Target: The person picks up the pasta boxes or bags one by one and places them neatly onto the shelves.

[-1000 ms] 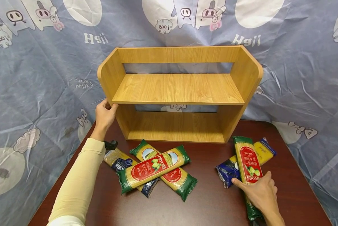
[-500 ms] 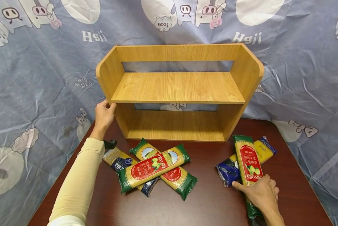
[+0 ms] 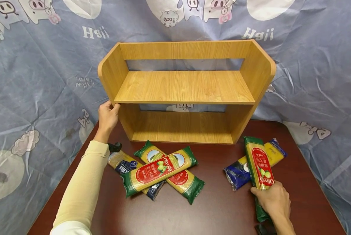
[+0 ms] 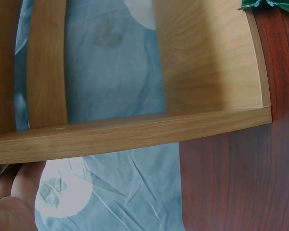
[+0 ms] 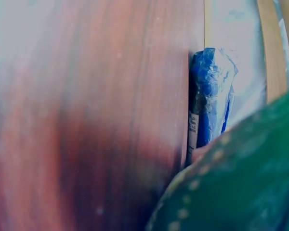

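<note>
My left hand grips the left side panel of a two-tier wooden shelf, thumb at the front edge; in the left wrist view its fingers lie against the panel's outer face. At the right, my right hand holds the near part of a green-ended spaghetti pack, its thumb along the left side. That pack crosses over a blue-and-yellow pasta pack. Close up in the right wrist view, the held pack's green end hides most of the hand.
Left of centre, a green-ended spaghetti pack lies across another such pack and a dark blue pasta pack. They rest on the dark red-brown table in front of the shelf. A printed blue cloth hangs behind.
My right thumb has drawn in against the spaghetti pack, and the pack has shifted slightly right. My left hand stays on the shelf. The head view has tilted down a little.
</note>
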`<control>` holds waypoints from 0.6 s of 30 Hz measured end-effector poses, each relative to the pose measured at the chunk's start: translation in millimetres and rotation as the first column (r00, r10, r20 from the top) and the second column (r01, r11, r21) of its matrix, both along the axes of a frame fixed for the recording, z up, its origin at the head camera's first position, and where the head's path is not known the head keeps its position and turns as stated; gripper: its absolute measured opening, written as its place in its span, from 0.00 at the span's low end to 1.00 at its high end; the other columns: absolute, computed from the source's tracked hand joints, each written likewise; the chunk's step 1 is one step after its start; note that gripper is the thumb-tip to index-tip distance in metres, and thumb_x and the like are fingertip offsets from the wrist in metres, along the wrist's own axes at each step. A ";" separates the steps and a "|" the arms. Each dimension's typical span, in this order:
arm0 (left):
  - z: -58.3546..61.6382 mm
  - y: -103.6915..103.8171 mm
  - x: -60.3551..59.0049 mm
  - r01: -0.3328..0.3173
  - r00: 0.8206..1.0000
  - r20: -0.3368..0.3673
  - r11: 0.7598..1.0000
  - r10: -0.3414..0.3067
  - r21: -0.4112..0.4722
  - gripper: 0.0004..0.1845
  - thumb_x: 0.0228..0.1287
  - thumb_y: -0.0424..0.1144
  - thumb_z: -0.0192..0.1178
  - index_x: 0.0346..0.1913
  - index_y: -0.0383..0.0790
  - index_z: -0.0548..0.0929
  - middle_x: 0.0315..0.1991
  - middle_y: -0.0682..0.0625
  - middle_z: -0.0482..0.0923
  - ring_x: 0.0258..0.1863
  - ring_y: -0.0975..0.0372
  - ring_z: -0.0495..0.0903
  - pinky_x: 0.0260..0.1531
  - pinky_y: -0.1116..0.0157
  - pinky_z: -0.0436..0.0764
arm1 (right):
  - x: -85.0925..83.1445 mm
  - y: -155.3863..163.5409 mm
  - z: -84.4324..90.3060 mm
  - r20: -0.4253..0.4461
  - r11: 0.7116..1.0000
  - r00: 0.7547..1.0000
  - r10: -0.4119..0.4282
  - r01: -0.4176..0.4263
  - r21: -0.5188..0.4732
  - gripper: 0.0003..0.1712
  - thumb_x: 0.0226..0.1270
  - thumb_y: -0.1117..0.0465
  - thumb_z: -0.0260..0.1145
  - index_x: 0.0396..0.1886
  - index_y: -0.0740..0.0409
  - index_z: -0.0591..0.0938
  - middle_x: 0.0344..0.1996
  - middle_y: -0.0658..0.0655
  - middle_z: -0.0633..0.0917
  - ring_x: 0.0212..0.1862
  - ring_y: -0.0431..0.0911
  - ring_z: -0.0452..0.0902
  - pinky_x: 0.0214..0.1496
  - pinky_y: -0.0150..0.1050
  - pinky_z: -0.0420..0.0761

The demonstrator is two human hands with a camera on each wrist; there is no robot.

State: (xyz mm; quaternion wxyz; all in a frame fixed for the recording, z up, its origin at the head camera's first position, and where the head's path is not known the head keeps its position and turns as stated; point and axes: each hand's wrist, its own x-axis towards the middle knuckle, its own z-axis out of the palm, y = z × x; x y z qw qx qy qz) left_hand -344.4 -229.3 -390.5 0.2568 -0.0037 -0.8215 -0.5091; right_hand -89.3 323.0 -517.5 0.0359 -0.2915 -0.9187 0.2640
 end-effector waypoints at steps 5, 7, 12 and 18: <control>0.7 -0.4 -2.3 -0.006 1.000 -0.007 1.000 0.006 -0.006 0.13 0.71 0.37 0.57 0.48 0.36 0.89 0.41 0.40 0.87 0.33 0.64 0.77 0.32 0.70 0.72 | 0.8 -0.4 1.1 -0.011 1.000 1.000 -0.010 0.010 -0.004 0.41 0.45 0.43 0.81 0.39 0.75 0.73 0.26 0.69 0.79 0.29 0.61 0.76 0.26 0.54 0.74; 1.3 -0.3 -3.7 -0.005 1.000 -0.009 1.000 0.005 -0.009 0.13 0.72 0.37 0.57 0.48 0.36 0.89 0.41 0.40 0.87 0.34 0.65 0.78 0.33 0.70 0.73 | 0.3 -0.3 1.8 -0.006 1.000 1.000 -0.016 0.015 -0.010 0.42 0.45 0.43 0.81 0.40 0.75 0.73 0.26 0.69 0.79 0.29 0.61 0.76 0.26 0.53 0.73; 0.9 -1.3 -3.5 -0.014 1.000 -0.001 1.000 0.014 -0.007 0.13 0.72 0.38 0.58 0.48 0.35 0.89 0.42 0.39 0.87 0.35 0.66 0.80 0.35 0.71 0.74 | -0.3 -0.2 3.0 0.000 0.999 1.000 -0.021 0.021 -0.024 0.41 0.46 0.44 0.80 0.41 0.75 0.73 0.26 0.69 0.80 0.29 0.61 0.76 0.26 0.51 0.73; 2.5 0.3 -1.4 -0.025 1.000 0.010 0.999 0.025 -0.025 0.13 0.73 0.40 0.58 0.47 0.35 0.89 0.41 0.40 0.87 0.36 0.63 0.80 0.34 0.70 0.74 | 1.4 -0.9 3.1 -0.013 0.999 1.000 -0.022 0.021 -0.025 0.37 0.46 0.45 0.80 0.38 0.73 0.74 0.25 0.67 0.80 0.29 0.61 0.76 0.26 0.50 0.72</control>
